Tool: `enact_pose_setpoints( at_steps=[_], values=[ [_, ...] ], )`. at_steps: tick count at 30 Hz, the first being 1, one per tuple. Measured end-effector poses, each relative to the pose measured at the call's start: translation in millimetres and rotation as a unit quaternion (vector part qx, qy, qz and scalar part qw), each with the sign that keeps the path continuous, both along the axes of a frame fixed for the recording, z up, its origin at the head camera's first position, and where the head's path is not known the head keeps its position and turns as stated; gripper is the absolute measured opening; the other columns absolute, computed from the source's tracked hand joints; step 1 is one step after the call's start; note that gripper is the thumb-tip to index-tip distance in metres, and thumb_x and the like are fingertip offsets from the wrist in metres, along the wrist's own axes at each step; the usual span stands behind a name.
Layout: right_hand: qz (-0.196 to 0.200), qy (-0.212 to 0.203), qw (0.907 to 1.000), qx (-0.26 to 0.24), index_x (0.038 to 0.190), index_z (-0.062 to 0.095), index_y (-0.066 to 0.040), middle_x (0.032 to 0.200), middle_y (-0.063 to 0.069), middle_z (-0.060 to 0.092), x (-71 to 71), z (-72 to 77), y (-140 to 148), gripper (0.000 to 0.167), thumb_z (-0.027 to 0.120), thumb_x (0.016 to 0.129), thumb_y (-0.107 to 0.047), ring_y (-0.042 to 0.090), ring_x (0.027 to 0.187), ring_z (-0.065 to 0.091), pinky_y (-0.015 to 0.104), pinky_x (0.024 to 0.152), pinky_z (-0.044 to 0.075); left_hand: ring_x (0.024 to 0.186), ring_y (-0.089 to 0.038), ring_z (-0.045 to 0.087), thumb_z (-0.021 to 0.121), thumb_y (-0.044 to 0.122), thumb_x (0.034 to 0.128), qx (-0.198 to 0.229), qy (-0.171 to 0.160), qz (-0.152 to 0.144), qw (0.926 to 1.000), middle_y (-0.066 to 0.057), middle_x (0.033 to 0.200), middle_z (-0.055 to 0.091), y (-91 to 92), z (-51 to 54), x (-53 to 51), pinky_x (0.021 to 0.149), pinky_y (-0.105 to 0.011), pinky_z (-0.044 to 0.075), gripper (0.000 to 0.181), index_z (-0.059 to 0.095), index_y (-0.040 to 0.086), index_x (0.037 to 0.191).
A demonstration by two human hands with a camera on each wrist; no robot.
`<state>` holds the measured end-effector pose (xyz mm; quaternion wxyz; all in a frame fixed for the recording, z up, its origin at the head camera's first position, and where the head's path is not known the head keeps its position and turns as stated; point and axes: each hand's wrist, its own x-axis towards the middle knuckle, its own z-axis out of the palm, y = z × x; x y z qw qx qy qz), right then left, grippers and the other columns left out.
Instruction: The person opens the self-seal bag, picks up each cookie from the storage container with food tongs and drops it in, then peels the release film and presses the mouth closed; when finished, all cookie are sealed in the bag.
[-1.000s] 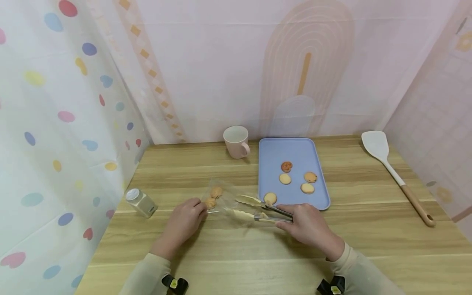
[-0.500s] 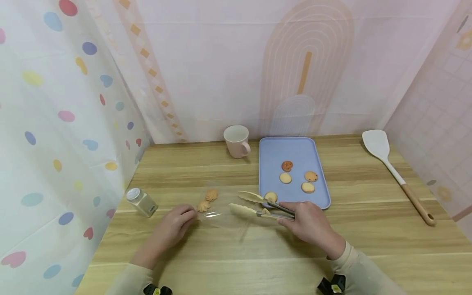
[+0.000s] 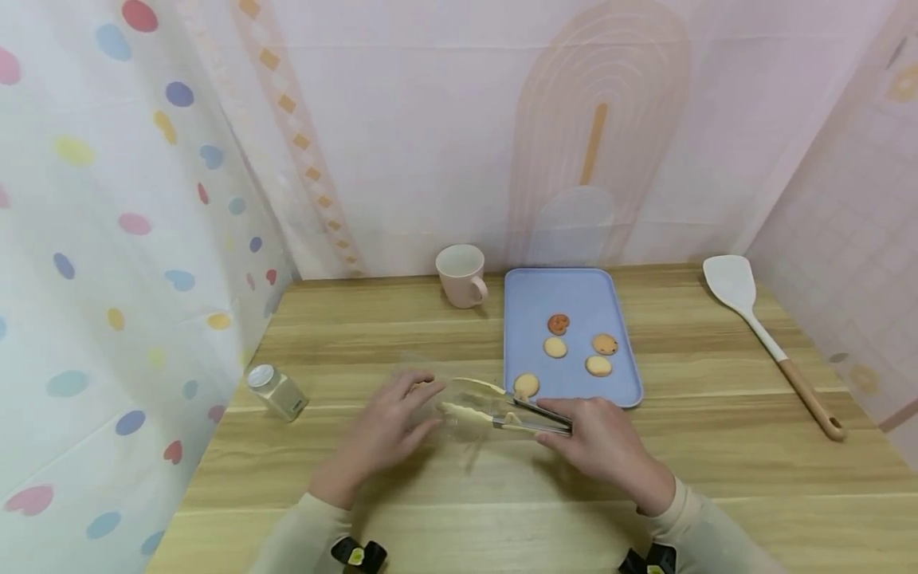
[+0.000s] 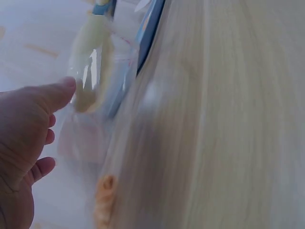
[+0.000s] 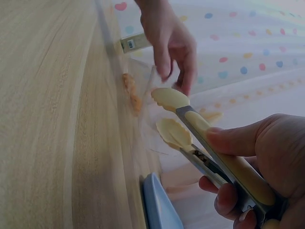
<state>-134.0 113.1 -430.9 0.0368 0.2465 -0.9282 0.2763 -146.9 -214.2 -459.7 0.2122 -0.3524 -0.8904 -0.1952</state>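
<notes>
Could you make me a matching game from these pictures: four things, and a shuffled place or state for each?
1. Metal tongs with cream scalloped tips
2. Pale pink handled mug
3. Flat blue rectangular tray
4. White spatula with wooden handle

A. Bears five cookies
B. Lies farthest right of the four
C. Held in the right hand
D. Stands upright, left of the tray

Pairs: 1-C, 2-D, 3-A, 4-B

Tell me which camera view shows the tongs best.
The right wrist view: the tongs appear large, both tips clear, though the right hand covers part. The head view shows them smaller, from above; the left wrist view mainly one tip, close up.
</notes>
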Motion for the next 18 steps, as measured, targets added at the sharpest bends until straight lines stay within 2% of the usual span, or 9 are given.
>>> enact_pose_setpoints(
  at_steps=[4,9,11,15,18],
  values=[
    [0.015,0.016,0.9997,-0.007,0.113,0.073,-0.017,0.046,-0.018,0.034,1.5,-0.6,-1.3,0.038,0.080,0.079,-0.032,-0.005,0.040,0.016,0.019,0.040,0.026,0.113,-0.025,0.051,0.075,0.020,0.0835,0.017,-0.017,0.006,0.9997,-0.009,0.119,0.058,6.4,-8.0,-3.5,0.095,-0.043,0.043,0.044,0.064,0.010,0.124],
    [0.019,0.036,0.9992,-0.004,0.111,0.073,-0.018,0.055,-0.015,0.049,1.2,0.2,-0.1,0.036,0.081,0.078,-0.031,-0.004,0.041,0.018,0.020,0.041,0.026,0.106,-0.022,0.054,0.073,0.011,0.0853,0.067,-0.017,-0.012,0.9975,-0.007,0.112,0.062,10.2,-14.6,-6.7,0.088,-0.039,0.047,0.026,0.072,0.012,0.111],
    [0.019,0.040,0.9990,-0.001,0.111,0.073,-0.019,0.061,-0.013,0.058,0.7,0.6,0.6,0.036,0.081,0.077,-0.031,-0.003,0.042,0.018,0.020,0.041,0.026,0.103,-0.023,0.055,0.073,0.007,0.0845,0.094,-0.006,-0.022,0.9953,-0.007,0.108,0.063,11.9,-16.5,-7.8,0.085,-0.039,0.048,0.020,0.073,0.010,0.104],
    [0.022,0.041,0.9989,0.006,0.111,0.073,-0.019,0.065,-0.010,0.061,0.1,0.4,1.5,0.037,0.081,0.077,-0.031,-0.003,0.042,0.020,0.020,0.041,0.026,0.098,-0.023,0.057,0.073,0.001,0.0821,0.144,0.004,-0.030,0.9891,-0.007,0.103,0.064,15.6,-20.8,-9.0,0.081,-0.035,0.048,0.014,0.074,0.009,0.094],
    [0.024,0.043,0.9988,0.008,0.111,0.073,-0.017,0.077,-0.005,0.070,0.1,-0.6,2.9,0.038,0.082,0.076,-0.030,-0.003,0.043,0.023,0.019,0.043,0.029,0.097,-0.021,0.058,0.073,-0.002,0.0814,0.177,-0.008,-0.019,0.9840,-0.008,0.101,0.065,18.1,-23.6,-8.8,0.082,-0.030,0.048,0.013,0.073,0.007,0.091]
  ],
)
